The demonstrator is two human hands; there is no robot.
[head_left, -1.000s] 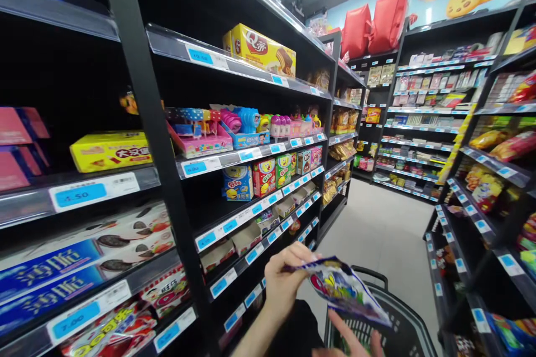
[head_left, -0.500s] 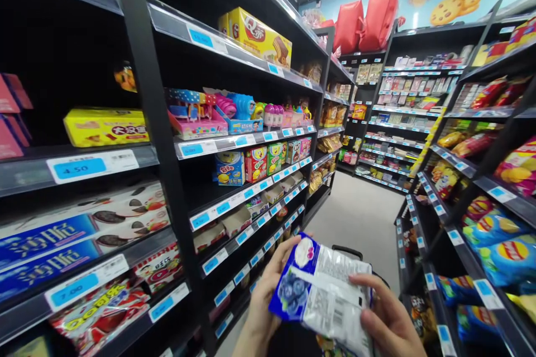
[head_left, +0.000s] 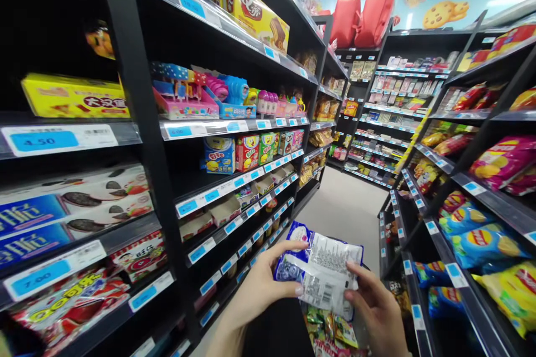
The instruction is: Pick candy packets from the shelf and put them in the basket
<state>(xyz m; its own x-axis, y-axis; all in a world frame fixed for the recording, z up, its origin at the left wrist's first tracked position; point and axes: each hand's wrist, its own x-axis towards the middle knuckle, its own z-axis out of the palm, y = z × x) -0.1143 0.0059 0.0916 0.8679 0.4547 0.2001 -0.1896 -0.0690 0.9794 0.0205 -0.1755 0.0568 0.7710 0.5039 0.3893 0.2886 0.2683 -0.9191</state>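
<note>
Between my two hands is a blue and white snack bag [head_left: 324, 259], its printed back with a barcode turned up towards me. My left hand [head_left: 270, 276] pinches the blue end, thumb and fingers lying over the blueberry picture. At the other end, my right hand [head_left: 371, 301] grips the white and blue edge with its fingertips. Below the bag, several colourful snack packets [head_left: 330, 329] show in part; what they rest in is mostly hidden by the bag and my hands.
Shelves on the left hold yellow boxes [head_left: 257, 17], small candy boxes [head_left: 220, 154] and red packets [head_left: 71, 304]. Chip bags [head_left: 489, 242] fill the right shelves. A grey aisle floor [head_left: 347, 195] runs between them to a back shelf under red bags [head_left: 374, 17].
My left hand has shifted its grip, with thumb and fingers now further over the bag. The bag has tilted flatter, uncovering packets below. The view has moved forward along the aisle.
</note>
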